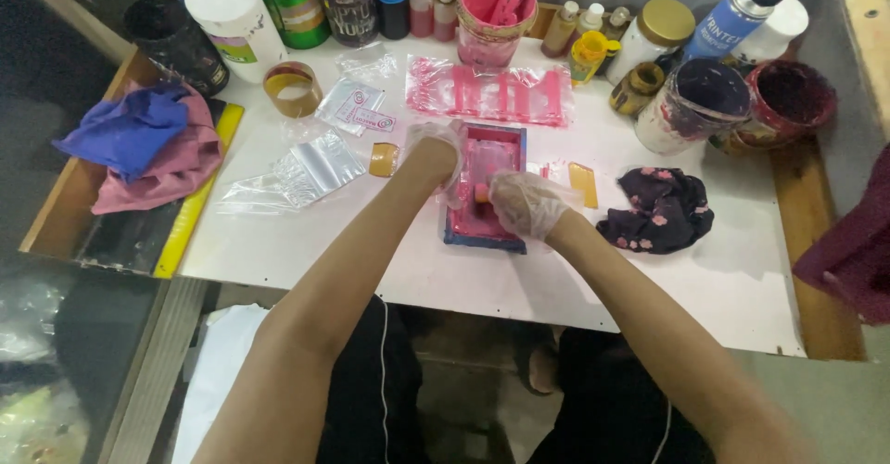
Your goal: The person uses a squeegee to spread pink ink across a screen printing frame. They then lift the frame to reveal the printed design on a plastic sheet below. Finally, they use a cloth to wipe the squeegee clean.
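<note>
Pink ink is being drawn across a small framed screen (486,189) at table centre: the right hand (525,203) is closed around a small orange squeegee (482,192), while the frame's nine-o'clock edge is being pinned by the left hand (436,153), fingers curled. An even, steady pull seems called for next.

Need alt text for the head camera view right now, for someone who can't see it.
Two hands in clear plastic gloves work over a small blue-framed screen coated in pink ink on a white table: the left hand steadies the frame's edge, the right hand presses a small orange-tipped tool onto it. Paint jars and rags surround them.
</note>
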